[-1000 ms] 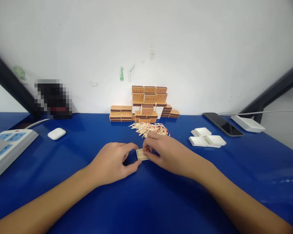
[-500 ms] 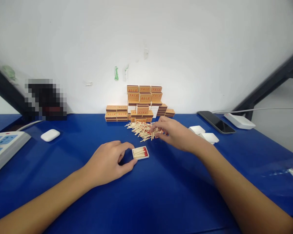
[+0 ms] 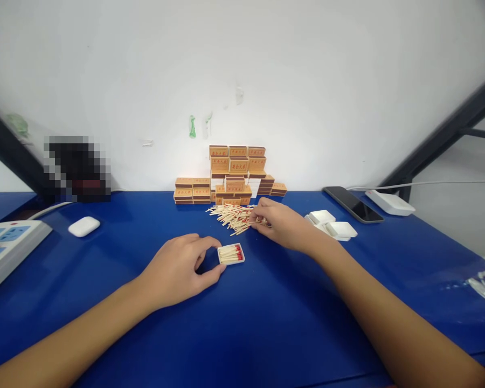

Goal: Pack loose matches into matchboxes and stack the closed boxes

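My left hand (image 3: pixel 186 267) pinches the left end of a small white matchbox tray (image 3: pixel 221 263) between thumb and fingers. Red-tipped matches (image 3: pixel 230 253) lie in it side by side, heads to the right. At the right side of a loose heap of matches (image 3: pixel 230 216), my right hand (image 3: pixel 281 223) has its thumb and fingertips closed on what looks like a match. The fingers partly cover the heap there. Just behind the heap rise stacked orange-and-brown matchboxes (image 3: pixel 239 164) against the wall.
Several empty white trays (image 3: pixel 341 230) lie by my right forearm, with a phone (image 3: pixel 353 205) and a white flat device (image 3: pixel 390 203) beyond. On the left are a white earphone case (image 3: pixel 84 226) and a power strip (image 3: pixel 22 248). Everything rests on a blue table (image 3: pixel 242 334).
My right hand's thumb and fingertips have closed together at the heap. The left hand keeps its grip on the tray. The view has shifted slightly.
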